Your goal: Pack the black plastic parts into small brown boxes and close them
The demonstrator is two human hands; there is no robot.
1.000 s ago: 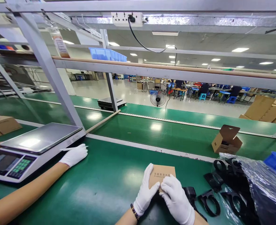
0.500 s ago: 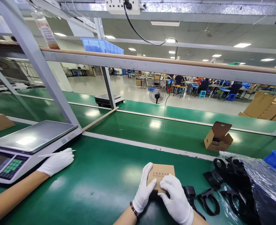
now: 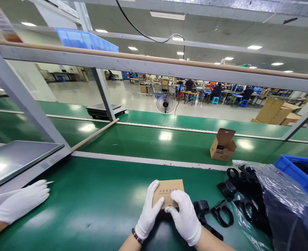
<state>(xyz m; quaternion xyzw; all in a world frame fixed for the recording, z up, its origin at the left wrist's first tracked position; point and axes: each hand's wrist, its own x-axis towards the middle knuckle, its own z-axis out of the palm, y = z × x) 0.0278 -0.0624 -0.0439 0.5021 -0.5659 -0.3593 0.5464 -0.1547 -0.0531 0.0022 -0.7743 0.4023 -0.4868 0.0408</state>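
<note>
Both of my hands wear white gloves and grip a small brown cardboard box [image 3: 169, 190] with printed text, low on the green table. My left hand [image 3: 149, 212] holds its left side. Over its near right corner lies my right hand [image 3: 184, 216]. Just right of my right hand a black plastic part [image 3: 202, 211] lies on the table. A co-worker's white-gloved hand [image 3: 21, 200] rests at the far left beside a scale and holds a thin white stick.
A weighing scale [image 3: 15, 158] stands at the left. On the green conveyor belt [image 3: 143, 141] sits an open brown box [image 3: 222, 145]. Black ring-shaped parts [image 3: 241, 190] spill from a clear plastic bag at the right, beside a blue bin [image 3: 299, 172]. A metal frame crosses overhead.
The view has swung right and down, so the scale and the co-worker's hand slid left. The open box on the belt has moved left. My hands keep their hold on the small box.
</note>
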